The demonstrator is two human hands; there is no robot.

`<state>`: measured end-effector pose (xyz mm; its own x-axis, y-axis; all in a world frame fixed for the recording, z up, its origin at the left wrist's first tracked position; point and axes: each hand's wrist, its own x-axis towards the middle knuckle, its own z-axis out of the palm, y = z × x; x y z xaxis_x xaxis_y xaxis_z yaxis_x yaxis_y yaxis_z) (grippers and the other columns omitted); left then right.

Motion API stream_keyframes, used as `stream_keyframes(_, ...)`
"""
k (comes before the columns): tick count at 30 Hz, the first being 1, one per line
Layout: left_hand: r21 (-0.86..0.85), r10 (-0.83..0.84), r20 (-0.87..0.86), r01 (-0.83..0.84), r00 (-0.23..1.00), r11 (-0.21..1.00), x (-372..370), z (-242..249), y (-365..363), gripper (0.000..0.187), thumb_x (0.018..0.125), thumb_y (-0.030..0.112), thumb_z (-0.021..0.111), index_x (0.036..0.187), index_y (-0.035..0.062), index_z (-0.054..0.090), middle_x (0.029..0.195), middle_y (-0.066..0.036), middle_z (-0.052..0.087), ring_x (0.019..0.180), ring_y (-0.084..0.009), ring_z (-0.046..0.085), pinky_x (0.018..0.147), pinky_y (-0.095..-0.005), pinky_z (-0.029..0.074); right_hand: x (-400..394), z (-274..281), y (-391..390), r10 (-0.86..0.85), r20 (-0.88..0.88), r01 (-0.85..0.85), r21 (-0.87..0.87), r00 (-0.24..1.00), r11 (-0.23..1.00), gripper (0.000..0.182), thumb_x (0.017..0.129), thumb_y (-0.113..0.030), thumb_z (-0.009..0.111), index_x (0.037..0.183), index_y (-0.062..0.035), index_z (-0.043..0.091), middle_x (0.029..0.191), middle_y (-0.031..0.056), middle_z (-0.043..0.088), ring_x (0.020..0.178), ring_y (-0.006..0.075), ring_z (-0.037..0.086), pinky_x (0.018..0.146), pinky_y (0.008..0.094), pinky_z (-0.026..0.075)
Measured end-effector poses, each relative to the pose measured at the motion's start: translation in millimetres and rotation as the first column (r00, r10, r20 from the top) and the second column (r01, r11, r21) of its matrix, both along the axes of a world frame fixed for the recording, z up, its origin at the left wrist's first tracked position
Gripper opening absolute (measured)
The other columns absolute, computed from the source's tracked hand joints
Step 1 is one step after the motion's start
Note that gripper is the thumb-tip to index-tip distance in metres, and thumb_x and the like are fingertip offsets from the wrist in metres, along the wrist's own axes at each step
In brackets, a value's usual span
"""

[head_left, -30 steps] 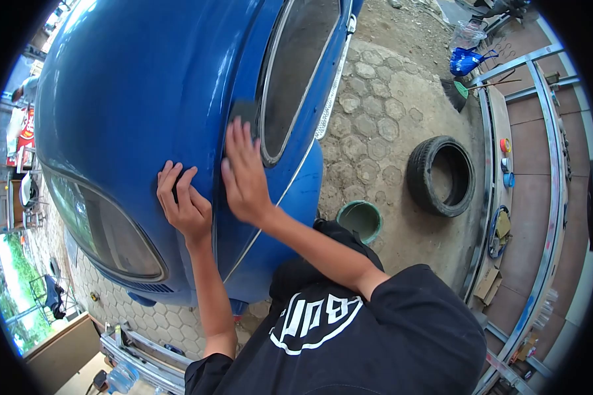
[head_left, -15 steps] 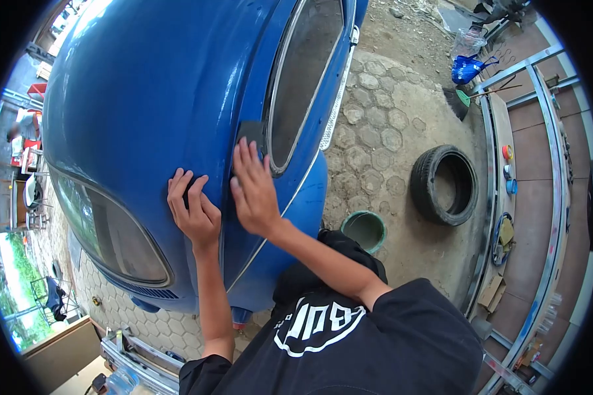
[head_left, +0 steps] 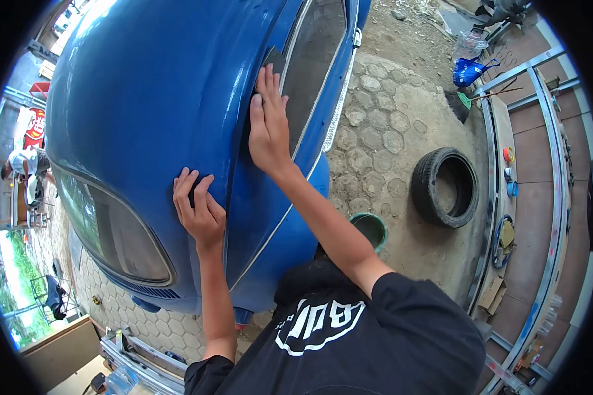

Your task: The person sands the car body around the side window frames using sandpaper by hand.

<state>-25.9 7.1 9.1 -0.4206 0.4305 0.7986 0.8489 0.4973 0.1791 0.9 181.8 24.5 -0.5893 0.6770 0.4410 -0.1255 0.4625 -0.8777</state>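
Observation:
A blue car body (head_left: 151,85) with rounded panels fills the left and middle. My left hand (head_left: 201,209) rests on its roof edge, above the rear window (head_left: 115,230), fingers apart and bent, holding nothing. Beside the side window (head_left: 313,66), my right hand (head_left: 269,125) presses a dark, flat sheet (head_left: 275,61) against the blue panel. The sheet's top end sticks out past my fingertips; the rest is hidden under the hand.
On the paved floor lie a black tire (head_left: 445,187) and a green bucket (head_left: 370,230), partly behind my right arm. A broom (head_left: 460,104) and a blue bag (head_left: 469,71) are at upper right. A person (head_left: 24,162) is at far left.
My right hand has slid up along the panel beside the side window, with the dark sheet under it. My left hand is nearly unmoved. The person at far left shows more fully.

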Motion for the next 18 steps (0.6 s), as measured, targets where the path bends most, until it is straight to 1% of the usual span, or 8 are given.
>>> stream_keyframes(2,0.0,0.001,0.002,-0.001,1.0,1.0,-0.2,0.8,0.1,0.025,0.089,-0.008,0.054,0.099,0.0041,0.073,0.115,-0.012,0.064,0.118,-0.0332,0.062,0.106,-0.0511,0.048,-3.8,-1.8,0.3,-0.014,-0.035,0.014,-0.002,0.999,1.0,0.054,0.108,-0.021,0.036,0.159,-0.0043,0.029,0.166,0.0182,0.022,0.155,0.0373,0.014,0.122,0.0577,0.01)
stream_keyframes(6,-0.012,0.01,-0.007,-0.01,1.0,1.0,0.4,-0.3,-1.2,0.025,0.088,-0.008,0.054,0.098,0.0045,0.073,0.113,-0.012,0.063,0.117,-0.0332,0.062,0.106,-0.0512,0.049,28.7,-26.8,-39.8,0.08,0.104,-0.084,0.038,0.991,0.996,0.054,0.108,-0.022,0.035,0.159,-0.003,0.028,0.167,0.0182,0.021,0.155,0.0372,0.015,0.123,0.057,0.009)
stream_keyframes(9,-0.005,0.005,-0.028,-0.005,1.0,1.0,-2.3,1.2,0.5,0.024,0.087,-0.007,0.054,0.097,0.0045,0.073,0.113,-0.012,0.063,0.117,-0.0332,0.062,0.106,-0.0513,0.05,0.2,1.5,14.6,0.031,0.082,-0.037,0.073,0.996,0.997,0.055,0.11,-0.026,0.029,0.16,-0.0033,0.023,0.168,0.016,0.016,0.156,0.0333,0.012,0.124,0.0537,0.007)
stream_keyframes(10,-0.006,0.003,-0.028,-0.003,1.0,1.0,-1.2,0.6,-0.7,0.024,0.087,-0.007,0.054,0.097,0.0044,0.072,0.113,-0.013,0.063,0.117,-0.0333,0.062,0.106,-0.0514,0.05,-10.8,18.1,36.8,0.032,0.064,-0.033,0.018,0.997,0.999,0.055,0.111,-0.028,0.029,0.16,-0.0045,0.024,0.168,0.0153,0.017,0.156,0.0334,0.012,0.124,0.0537,0.007)
stream_keyframes(13,0.007,0.003,0.004,-0.003,1.0,1.0,0.0,0.4,0.5,0.025,0.088,-0.008,0.053,0.098,0.0038,0.072,0.115,-0.014,0.063,0.118,-0.0349,0.062,0.106,-0.0519,0.048,-16.4,13.3,38.1,-0.035,0.021,0.033,0.104,0.999,0.994,0.054,0.109,-0.024,0.033,0.159,-0.0025,0.027,0.166,0.0184,0.022,0.155,0.0366,0.016,0.123,0.0561,0.011)
stream_keyframes(14,0.01,-0.002,0.002,0.002,1.0,1.0,-0.9,0.7,3.6,0.025,0.088,-0.008,0.053,0.098,0.0036,0.072,0.115,-0.014,0.063,0.118,-0.0351,0.062,0.106,-0.0518,0.048,-3.9,5.9,25.5,-0.011,0.054,0.003,0.15,0.998,0.989,0.054,0.109,-0.024,0.034,0.159,-0.0028,0.027,0.167,0.0184,0.021,0.155,0.0371,0.016,0.123,0.0562,0.011)
stream_keyframes(17,0.005,-0.009,-0.005,0.009,1.0,1.0,0.0,2.7,1.2,0.024,0.087,-0.008,0.053,0.098,0.0032,0.071,0.115,-0.014,0.062,0.117,-0.0355,0.062,0.106,-0.0516,0.048,31.6,-20.4,-20.0,0.114,0.162,-0.135,0.122,0.98,0.983,0.054,0.109,-0.023,0.033,0.159,-0.0031,0.027,0.167,0.0179,0.02,0.155,0.0372,0.015,0.123,0.056,0.011)
stream_keyframes(18,0.005,-0.012,-0.009,0.013,1.0,1.0,-0.1,3.3,1.8,0.024,0.087,-0.008,0.053,0.098,0.003,0.071,0.114,-0.014,0.062,0.117,-0.0356,0.062,0.106,-0.0515,0.048,22.5,-17.1,-12.1,0.078,0.119,-0.093,0.127,0.99,0.988,0.054,0.109,-0.024,0.033,0.159,-0.003,0.027,0.167,0.0178,0.02,0.155,0.0369,0.015,0.123,0.0557,0.011)
